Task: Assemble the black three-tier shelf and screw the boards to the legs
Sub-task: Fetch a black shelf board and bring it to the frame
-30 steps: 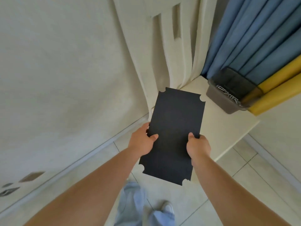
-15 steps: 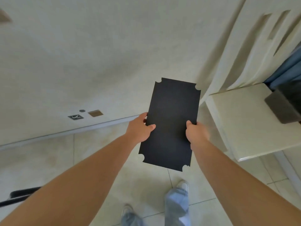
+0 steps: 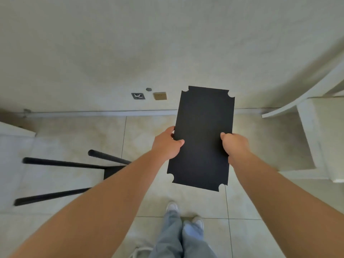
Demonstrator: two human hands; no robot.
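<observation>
I hold a flat black shelf board (image 3: 202, 135) with notched corners in the air above the tiled floor. My left hand (image 3: 167, 144) grips its left long edge, thumb on top. My right hand (image 3: 235, 146) grips the right long edge the same way. On the floor to the left lies the partly built shelf: black round legs (image 3: 61, 163) stretch leftward from a black board (image 3: 113, 171), which my left forearm partly hides.
A white chair (image 3: 314, 131) stands at the right against the wall. Wall sockets (image 3: 149, 95) sit low on the wall ahead. A pale furniture edge (image 3: 14, 130) shows at the far left. My feet (image 3: 184, 215) are below the board.
My view has swung left, away from the chair. The board stays gripped in both hands, and the legs on the floor have come into sight.
</observation>
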